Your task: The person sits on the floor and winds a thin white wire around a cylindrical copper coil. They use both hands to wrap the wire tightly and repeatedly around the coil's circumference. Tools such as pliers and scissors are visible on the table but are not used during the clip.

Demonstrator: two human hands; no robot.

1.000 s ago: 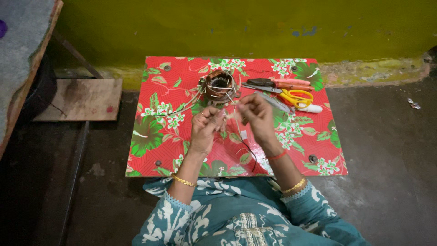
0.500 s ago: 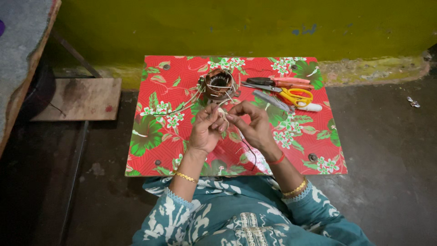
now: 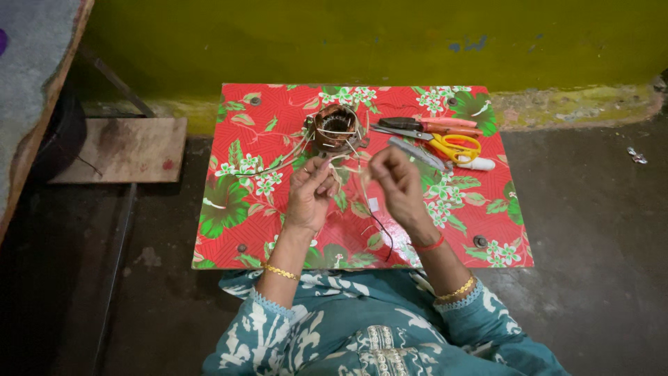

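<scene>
- Since prev. frame, both hands have drawn slightly apart; right hand (image 3: 395, 182) now sits further from left hand (image 3: 311, 193).
- Left hand: thumb and forefinger pinched shut on thin wire strands (image 3: 342, 169), other fingers curled.
- Right hand: fingertips closed on the same strands; exact grip cannot be told.
- Strands run to a copper-wound motor coil (image 3: 336, 127) resting on the red floral board (image 3: 236, 209), just beyond the hands.
- Far right: pliers (image 3: 424, 126), yellow scissors (image 3: 454, 147).

Teal white-patterned sleeves, gold bangles on both wrists, perhaps a red thread on the right.
</scene>
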